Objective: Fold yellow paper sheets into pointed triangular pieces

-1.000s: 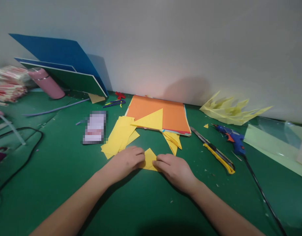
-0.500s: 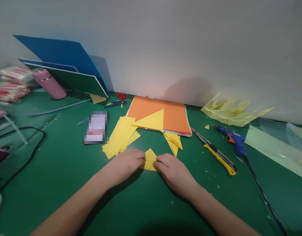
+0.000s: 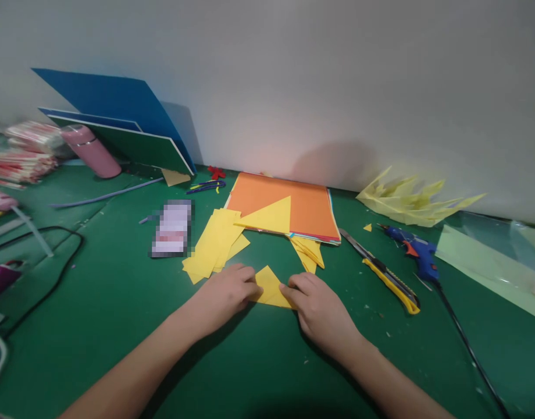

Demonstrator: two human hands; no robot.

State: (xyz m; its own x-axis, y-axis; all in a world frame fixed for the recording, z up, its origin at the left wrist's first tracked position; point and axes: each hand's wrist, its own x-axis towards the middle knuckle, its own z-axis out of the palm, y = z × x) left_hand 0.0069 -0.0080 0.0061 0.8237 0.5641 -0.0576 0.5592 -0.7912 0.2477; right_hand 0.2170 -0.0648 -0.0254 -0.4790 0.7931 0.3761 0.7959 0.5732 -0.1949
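Note:
Between my hands a folded piece of yellow paper (image 3: 270,286), pointed at the top, lies on the green table. My left hand (image 3: 232,290) has closed fingers pressing the paper's left side. On its right side, the thumb and curled fingers of my right hand (image 3: 317,301) hold the paper down. Just behind are yellow paper strips (image 3: 213,241) at the left, and folded yellow pieces (image 3: 309,251) at the right. A large yellow paper triangle (image 3: 271,216) rests on a stack of coloured paper, orange on top (image 3: 313,206).
A utility knife (image 3: 387,279) and a blue glue gun (image 3: 418,250) with its cord lie at the right, before a spiky yellow paper piece (image 3: 416,203). At the left are a blurred-out phone (image 3: 172,228), a pink bottle (image 3: 93,152) and leaning blue boards (image 3: 114,99).
My right hand has shifted a little to the right along the paper, and more of its lower right edge shows. My left hand stays at the left side.

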